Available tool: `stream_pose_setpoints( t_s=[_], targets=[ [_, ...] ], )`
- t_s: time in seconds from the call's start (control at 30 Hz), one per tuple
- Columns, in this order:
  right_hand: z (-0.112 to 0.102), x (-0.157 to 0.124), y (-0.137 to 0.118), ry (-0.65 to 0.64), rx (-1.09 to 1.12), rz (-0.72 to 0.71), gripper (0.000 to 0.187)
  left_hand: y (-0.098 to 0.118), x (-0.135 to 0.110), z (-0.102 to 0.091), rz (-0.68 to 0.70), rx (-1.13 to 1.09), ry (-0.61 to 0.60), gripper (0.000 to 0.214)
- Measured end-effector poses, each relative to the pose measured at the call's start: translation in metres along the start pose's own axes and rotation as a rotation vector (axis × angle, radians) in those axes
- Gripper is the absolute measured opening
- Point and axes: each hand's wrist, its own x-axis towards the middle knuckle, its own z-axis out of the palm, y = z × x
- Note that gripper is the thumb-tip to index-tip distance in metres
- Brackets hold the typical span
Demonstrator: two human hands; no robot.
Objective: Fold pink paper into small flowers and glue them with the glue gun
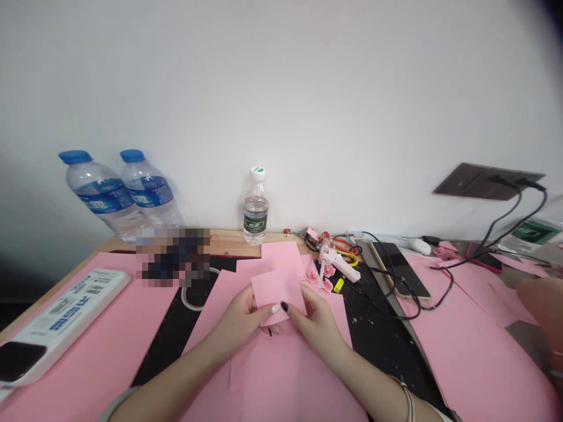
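Head view: a desk seen from above, looking forward and down.
Room: white wall point(281, 88) with a dark socket plate point(486, 181), black cables point(505, 208) running down from it.
Surface: wooden table point(233, 243), partly covered by a black cutting mat point(378, 334) and large pink paper sheets point(479, 346).
Back edge: two blue-capped water bottles point(99, 190) point(149, 187), tilted against the wall; an upright green-labelled water bottle point(255, 205); a pixelated patch point(172, 257) hides whatever lies beside them.
Near the hands: white glue gun point(336, 264), scissors point(345, 246), small paper roses point(320, 276), masking tape roll point(193, 293).
Right side: smartphone point(400, 269); a blurred hand point(542, 310) at the frame edge, apparently another person's.
Left side: white printed box point(65, 319) under a black phone point(21, 360).
Held item: pink paper square point(278, 295), raised just above the sheets, between both hands.
Left hand point(235, 321): fingers grasping the square's left edge, thumb on top.
Right hand point(313, 323): fingers grasping the square's lower right edge, thumb on top.
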Motion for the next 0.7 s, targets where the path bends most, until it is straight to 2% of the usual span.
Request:
stream_pose_setpoints(
  t_s=[0.1,0.27,0.47,0.57,0.7],
  targets=[
    [-0.0001,-0.0002,-0.0016,-0.004,0.052,0.007,0.011,-0.0008,-0.001,0.001,-0.006,0.014,-0.026,0.025],
    [0.0001,-0.0013,-0.0012,0.007,0.106,0.059,0.009,0.003,-0.0034,0.003,-0.112,0.11,-0.107,0.019],
    [-0.0009,-0.0016,-0.0008,0.03,0.01,0.086,0.013,0.005,-0.0054,0.0007,-0.18,0.069,-0.2,0.026],
    [-0.0031,-0.0029,-0.0003,0.041,-0.091,0.016,0.016,0.0028,-0.006,-0.0033,-0.239,-0.026,-0.251,0.032],
    [-0.0088,-0.005,0.0051,0.032,-0.288,-0.208,0.041,0.002,-0.0066,-0.0054,-0.321,-0.186,-0.227,0.026]
  ],
)
